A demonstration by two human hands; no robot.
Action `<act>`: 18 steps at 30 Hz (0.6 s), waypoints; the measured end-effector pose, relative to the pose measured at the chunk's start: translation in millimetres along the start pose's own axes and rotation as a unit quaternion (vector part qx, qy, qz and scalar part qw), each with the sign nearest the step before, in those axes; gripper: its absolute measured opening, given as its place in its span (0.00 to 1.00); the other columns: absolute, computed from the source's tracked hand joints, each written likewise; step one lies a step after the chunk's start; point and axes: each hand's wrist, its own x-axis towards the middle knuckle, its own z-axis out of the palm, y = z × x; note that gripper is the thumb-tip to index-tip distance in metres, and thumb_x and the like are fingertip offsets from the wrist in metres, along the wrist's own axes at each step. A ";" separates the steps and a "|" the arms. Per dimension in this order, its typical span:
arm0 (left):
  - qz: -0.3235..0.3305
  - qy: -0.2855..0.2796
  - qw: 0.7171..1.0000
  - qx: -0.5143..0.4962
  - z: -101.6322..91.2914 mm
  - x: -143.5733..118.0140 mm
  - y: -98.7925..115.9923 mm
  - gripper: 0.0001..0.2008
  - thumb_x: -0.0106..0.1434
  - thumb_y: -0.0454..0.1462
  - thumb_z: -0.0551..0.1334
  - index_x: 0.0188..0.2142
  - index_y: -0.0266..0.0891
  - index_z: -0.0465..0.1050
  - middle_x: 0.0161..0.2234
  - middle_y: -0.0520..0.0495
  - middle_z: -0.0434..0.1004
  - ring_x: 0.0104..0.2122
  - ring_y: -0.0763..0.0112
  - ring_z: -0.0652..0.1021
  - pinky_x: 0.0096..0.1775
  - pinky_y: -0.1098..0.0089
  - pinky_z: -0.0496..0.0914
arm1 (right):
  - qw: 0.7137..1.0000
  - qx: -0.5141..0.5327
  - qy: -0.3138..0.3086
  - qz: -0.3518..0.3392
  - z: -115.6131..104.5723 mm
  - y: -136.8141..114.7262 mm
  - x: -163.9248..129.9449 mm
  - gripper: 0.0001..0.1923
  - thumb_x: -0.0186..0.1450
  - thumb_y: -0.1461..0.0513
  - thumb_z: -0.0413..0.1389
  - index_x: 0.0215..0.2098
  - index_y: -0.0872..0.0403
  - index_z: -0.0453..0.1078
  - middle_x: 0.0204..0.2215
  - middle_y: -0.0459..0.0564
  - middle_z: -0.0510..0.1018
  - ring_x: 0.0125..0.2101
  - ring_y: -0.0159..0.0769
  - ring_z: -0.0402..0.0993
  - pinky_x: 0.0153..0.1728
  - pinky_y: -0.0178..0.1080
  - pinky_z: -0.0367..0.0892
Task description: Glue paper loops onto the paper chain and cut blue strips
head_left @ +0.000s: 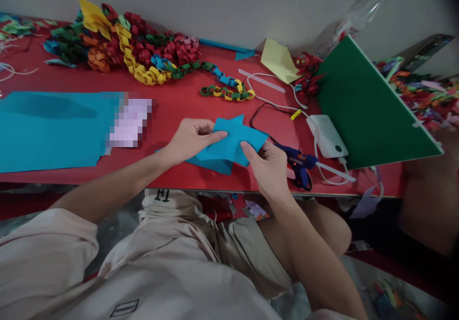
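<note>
Both my hands hold blue paper (pixel 229 138) above the red table, in pieces or folds that overlap at angles. My left hand (pixel 195 138) pinches its left side, thumb on top. On the right side, my right hand (pixel 267 162) grips the paper the same way, with its other fingers hidden underneath. Below the held paper lies more blue paper (pixel 215 162), flat near the table's front edge; I cannot tell how many pieces. Just right of my right hand rests a dark blue glue gun (pixel 301 162) with a small red light and a glue stick in its back.
Blue sheets (pixel 53 129) lie at the left. Coloured paper chains (pixel 143 48) pile up along the wall. A white power bank (pixel 327 136) with cables sits before an upright green board (pixel 369 110). Behind it leans a plastic bottle (pixel 362 16). A person sits close by at the right.
</note>
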 end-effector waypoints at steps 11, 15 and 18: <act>-0.001 -0.002 1.000 0.028 -4.8 1.0 -1.4 0.25 0.58 0.57 0.71 0.27 0.36 0.77 0.21 0.52 0.71 0.21 0.77 0.68 0.22 0.75 0.60 | 1.000 -0.004 0.001 -0.004 -2.7 -6.9 -1.7 0.16 0.65 0.48 0.65 0.37 0.51 0.81 0.31 0.47 0.82 0.31 0.38 0.76 0.34 0.40 0.74; -0.010 0.032 0.999 0.027 -9.4 -5.3 2.2 0.25 0.57 0.57 0.72 0.27 0.36 0.77 0.21 0.52 0.70 0.22 0.77 0.67 0.23 0.75 0.60 | 0.999 -0.029 -0.029 -0.025 -5.0 -11.9 -3.5 0.20 0.68 0.49 0.62 0.25 0.53 0.74 0.21 0.42 0.69 0.23 0.30 0.62 0.26 0.36 0.61; -0.021 0.075 0.995 0.065 -14.5 -29.4 4.6 0.23 0.60 0.54 0.71 0.25 0.37 0.75 0.22 0.52 0.71 0.22 0.76 0.68 0.25 0.75 0.62 | 0.999 -0.016 -0.033 0.001 -2.8 -14.8 -6.2 0.18 0.65 0.50 0.65 0.25 0.53 0.76 0.21 0.43 0.71 0.24 0.30 0.64 0.27 0.35 0.63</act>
